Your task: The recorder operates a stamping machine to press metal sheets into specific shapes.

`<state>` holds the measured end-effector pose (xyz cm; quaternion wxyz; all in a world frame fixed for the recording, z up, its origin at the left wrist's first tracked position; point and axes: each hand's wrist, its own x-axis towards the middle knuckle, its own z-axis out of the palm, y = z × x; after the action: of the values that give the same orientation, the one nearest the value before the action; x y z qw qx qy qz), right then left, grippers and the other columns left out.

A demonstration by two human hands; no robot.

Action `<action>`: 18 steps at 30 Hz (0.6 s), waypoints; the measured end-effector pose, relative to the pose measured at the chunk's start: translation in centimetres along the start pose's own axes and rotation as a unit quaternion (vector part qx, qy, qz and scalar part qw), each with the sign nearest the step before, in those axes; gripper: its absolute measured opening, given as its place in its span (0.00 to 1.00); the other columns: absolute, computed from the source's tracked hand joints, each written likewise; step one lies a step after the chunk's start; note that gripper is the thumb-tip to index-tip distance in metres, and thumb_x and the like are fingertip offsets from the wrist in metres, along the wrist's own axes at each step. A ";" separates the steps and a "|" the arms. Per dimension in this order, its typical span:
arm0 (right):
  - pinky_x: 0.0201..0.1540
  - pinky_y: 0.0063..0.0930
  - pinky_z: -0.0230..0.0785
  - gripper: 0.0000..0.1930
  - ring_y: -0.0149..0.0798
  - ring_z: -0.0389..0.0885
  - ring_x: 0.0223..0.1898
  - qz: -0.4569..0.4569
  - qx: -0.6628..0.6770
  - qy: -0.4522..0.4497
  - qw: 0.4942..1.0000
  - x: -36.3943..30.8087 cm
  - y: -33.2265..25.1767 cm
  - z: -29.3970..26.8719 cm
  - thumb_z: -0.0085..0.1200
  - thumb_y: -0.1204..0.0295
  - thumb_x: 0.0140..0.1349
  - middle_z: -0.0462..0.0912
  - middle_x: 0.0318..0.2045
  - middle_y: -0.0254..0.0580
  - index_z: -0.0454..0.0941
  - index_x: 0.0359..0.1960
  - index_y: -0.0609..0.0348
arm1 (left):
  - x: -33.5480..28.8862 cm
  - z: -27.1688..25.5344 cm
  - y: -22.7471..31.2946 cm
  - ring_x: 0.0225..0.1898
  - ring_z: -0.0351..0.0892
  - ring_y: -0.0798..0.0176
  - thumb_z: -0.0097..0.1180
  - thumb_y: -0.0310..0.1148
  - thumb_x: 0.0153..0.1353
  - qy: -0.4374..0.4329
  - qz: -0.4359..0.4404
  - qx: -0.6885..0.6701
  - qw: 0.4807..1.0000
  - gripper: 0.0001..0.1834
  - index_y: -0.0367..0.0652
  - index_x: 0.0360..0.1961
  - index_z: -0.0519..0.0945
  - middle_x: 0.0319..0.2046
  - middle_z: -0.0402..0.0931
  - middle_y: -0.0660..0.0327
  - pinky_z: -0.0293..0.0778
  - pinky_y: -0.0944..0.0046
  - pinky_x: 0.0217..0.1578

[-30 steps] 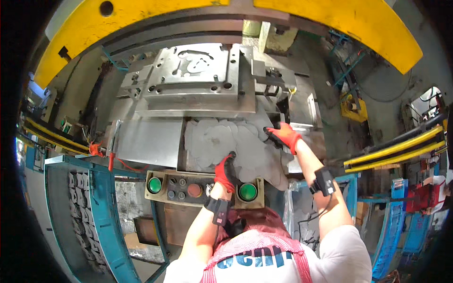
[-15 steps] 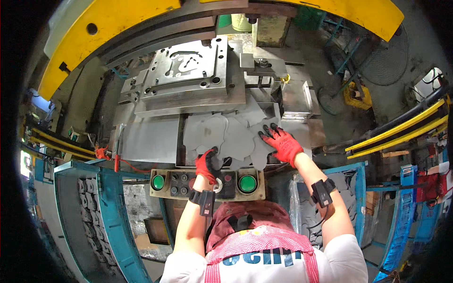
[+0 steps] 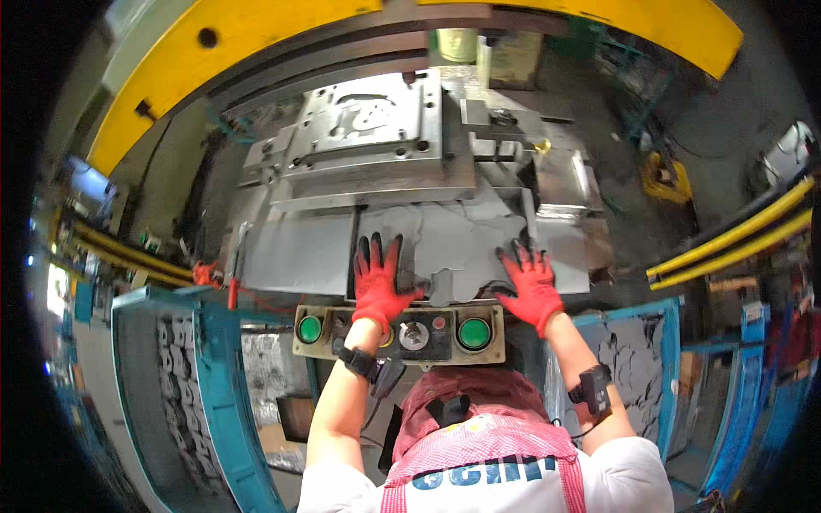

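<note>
My left hand (image 3: 379,278), in a red glove, lies flat with fingers spread on the near edge of a flat grey sheet-metal blank (image 3: 453,231) on the press table. My right hand (image 3: 532,282), also in a red glove, rests palm down on the blank's right near edge. Neither hand grips anything. Just below both hands is a control panel (image 3: 410,355) with a green button at its left end (image 3: 310,329) and another at its right end (image 3: 473,333). Beyond the blank sits the grey steel die block (image 3: 368,128).
A yellow press frame (image 3: 256,43) arches overhead. Blue bins (image 3: 214,385) holding several stamped parts stand at my left, and another bin (image 3: 641,368) at my right. A red-handled tool (image 3: 208,275) lies at the table's left. Yellow rails (image 3: 735,239) run on the right.
My left hand has moved up from the control panel onto the blank. My right hand has slid back from the blank's far right to its near edge.
</note>
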<state>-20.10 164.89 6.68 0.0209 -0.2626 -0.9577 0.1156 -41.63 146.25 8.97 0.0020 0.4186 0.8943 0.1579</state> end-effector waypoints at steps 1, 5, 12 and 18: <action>0.60 0.57 0.35 0.39 0.61 0.45 0.61 0.003 -0.009 -0.001 1.000 -0.4 -0.6 0.2 0.54 0.53 0.46 0.51 0.60 0.56 0.52 0.61 0.44 | -0.4 0.6 0.8 0.61 0.41 0.37 0.62 0.56 0.34 -0.048 0.055 0.060 0.996 0.53 0.56 0.62 0.51 0.62 0.42 0.45 0.43 0.44 0.59; 0.59 0.54 0.41 0.36 0.61 0.52 0.57 0.000 0.033 0.114 0.993 0.0 -1.1 2.1 0.54 0.57 0.47 0.55 0.57 0.59 0.56 0.60 0.46 | 2.3 4.9 -6.5 0.63 0.40 0.43 0.56 0.53 0.42 -0.017 0.193 0.111 0.975 0.48 0.46 0.62 0.50 0.62 0.44 0.48 0.38 0.48 0.61; 0.60 0.56 0.40 0.33 0.59 0.51 0.59 0.099 0.115 0.186 0.971 1.0 -1.0 4.8 0.55 0.59 0.44 0.57 0.57 0.55 0.63 0.54 0.55 | 3.9 3.2 -10.1 0.64 0.38 0.47 0.51 0.48 0.51 -0.122 0.168 0.159 0.965 0.44 0.45 0.63 0.45 0.63 0.42 0.47 0.36 0.50 0.61; 0.57 0.55 0.46 0.33 0.58 0.51 0.59 0.221 0.186 0.273 0.917 -7.3 1.3 6.7 0.54 0.55 0.46 0.59 0.54 0.53 0.61 0.54 0.55 | 6.2 6.3 -13.7 0.65 0.36 0.48 0.53 0.42 0.51 -0.222 0.121 0.070 0.965 0.43 0.44 0.63 0.44 0.63 0.37 0.47 0.37 0.53 0.62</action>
<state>-13.87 160.88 0.05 0.3042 -0.4804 -0.7934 0.2173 -55.09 144.46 -0.10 0.1516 0.5472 0.8232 -0.0030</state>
